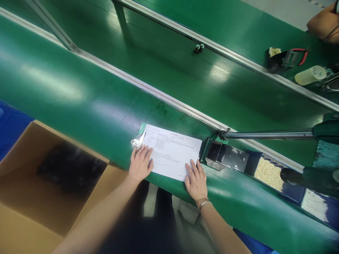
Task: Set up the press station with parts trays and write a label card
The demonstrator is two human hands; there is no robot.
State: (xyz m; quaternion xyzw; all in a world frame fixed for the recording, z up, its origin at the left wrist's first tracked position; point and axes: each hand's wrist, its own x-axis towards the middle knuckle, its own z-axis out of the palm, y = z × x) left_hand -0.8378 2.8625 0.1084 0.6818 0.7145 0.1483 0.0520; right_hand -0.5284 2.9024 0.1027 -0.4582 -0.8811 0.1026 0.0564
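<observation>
A white printed sheet (173, 151) lies on a green clipboard at the near edge of the green table (79, 98), with a metal clip (137, 141) at its left end. My left hand (141, 163) rests flat on the sheet's left part, fingers stretched toward the clip. My right hand (196, 180) lies flat on the sheet's lower right corner, fingers spread; a silver bracelet (205, 203) is on that wrist. Neither hand holds anything.
An open cardboard box (31, 183) with dark contents stands at the lower left. A green metal fixture (225, 155) with a long steel rod (267, 134) sits right of the sheet. Pliers (291, 56) and a pale roll (309, 74) lie far right, near another person's arm (323, 21).
</observation>
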